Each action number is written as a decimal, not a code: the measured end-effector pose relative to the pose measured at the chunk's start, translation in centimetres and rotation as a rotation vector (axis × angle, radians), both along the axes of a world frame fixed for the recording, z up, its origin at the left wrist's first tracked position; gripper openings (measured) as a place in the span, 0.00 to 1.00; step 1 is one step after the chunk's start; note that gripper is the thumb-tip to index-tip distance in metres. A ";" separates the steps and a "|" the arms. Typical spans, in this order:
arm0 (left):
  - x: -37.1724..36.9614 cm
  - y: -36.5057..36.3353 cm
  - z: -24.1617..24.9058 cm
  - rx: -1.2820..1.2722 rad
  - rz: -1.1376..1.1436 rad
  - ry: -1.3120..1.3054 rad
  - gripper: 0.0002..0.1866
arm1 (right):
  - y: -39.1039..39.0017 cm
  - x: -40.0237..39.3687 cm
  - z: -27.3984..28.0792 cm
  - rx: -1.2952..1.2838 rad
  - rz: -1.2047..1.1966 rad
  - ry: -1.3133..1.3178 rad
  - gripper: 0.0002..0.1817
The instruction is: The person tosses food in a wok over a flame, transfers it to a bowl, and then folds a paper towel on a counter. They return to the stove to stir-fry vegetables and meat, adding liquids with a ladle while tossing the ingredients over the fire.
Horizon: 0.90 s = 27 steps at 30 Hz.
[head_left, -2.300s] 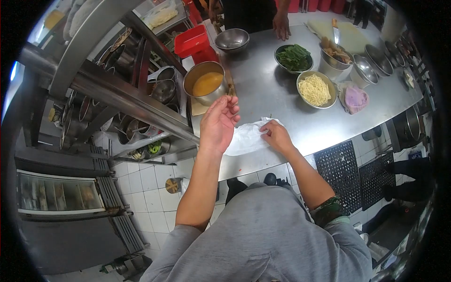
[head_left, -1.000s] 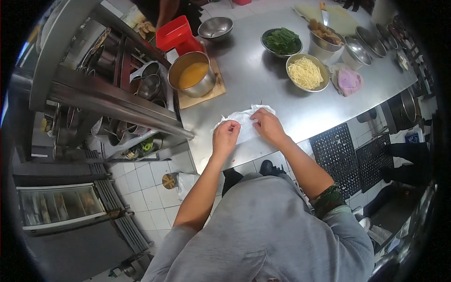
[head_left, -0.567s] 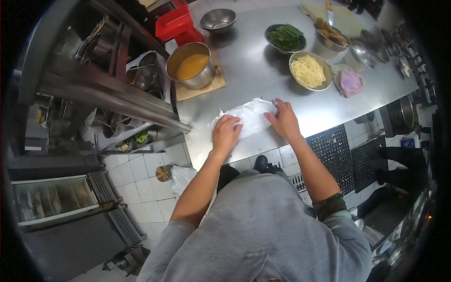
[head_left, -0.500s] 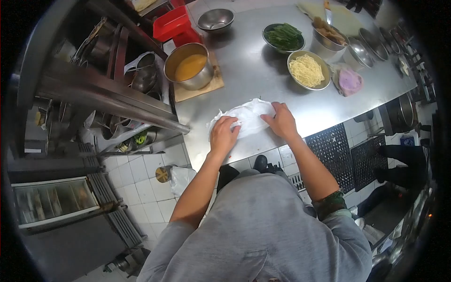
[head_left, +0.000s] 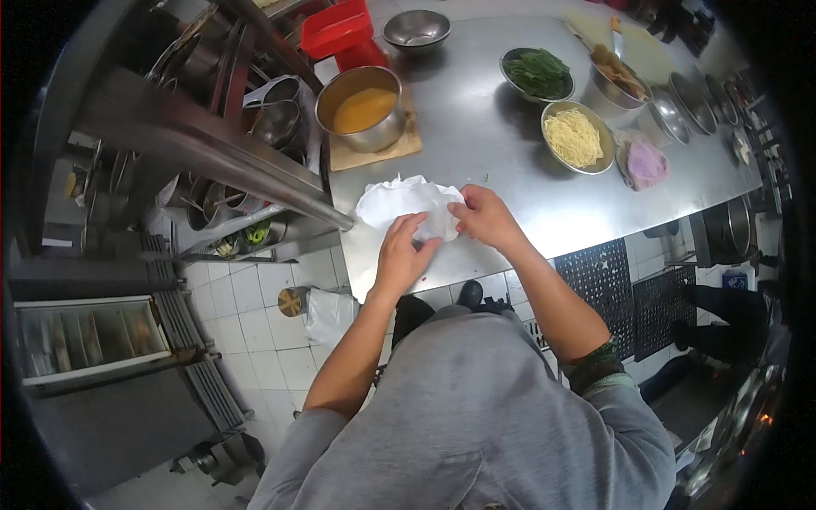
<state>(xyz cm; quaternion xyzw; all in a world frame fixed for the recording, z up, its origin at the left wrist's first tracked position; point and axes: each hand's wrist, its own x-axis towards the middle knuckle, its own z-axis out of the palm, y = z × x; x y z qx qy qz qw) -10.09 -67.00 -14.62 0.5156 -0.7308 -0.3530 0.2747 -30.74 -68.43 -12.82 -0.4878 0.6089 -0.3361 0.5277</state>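
Note:
A thin, crumpled white plastic bag [head_left: 393, 202] lies on the steel table near its left front corner. At its right end, my right hand [head_left: 488, 219] pinches the edge between thumb and fingers. My left hand [head_left: 402, 258] rests at the bag's near side, thumb and fingers apart, fingertips over the plastic. Beyond the bag, a steel pot [head_left: 382, 132] of orange-yellow liquid stands on a wooden board [head_left: 350, 160].
Toward the back right are bowls of noodles [head_left: 574, 138] and green vegetables [head_left: 537, 74], beside a purple cloth [head_left: 648, 164]. An empty steel bowl [head_left: 416, 30] and a red container [head_left: 337, 27] stand at the back left. A metal shelf post [head_left: 280, 183] juts in close on the left.
The bag has shifted left and been bunched up, its right end drawn inward. My right hand has moved left and now pinches that end; the left fingers have spread. The view has tilted slightly.

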 end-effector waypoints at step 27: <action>3.1 -5.6 -3.2 0.123 0.152 -0.026 0.28 | -2.7 3.7 -4.8 -0.796 0.446 0.582 0.08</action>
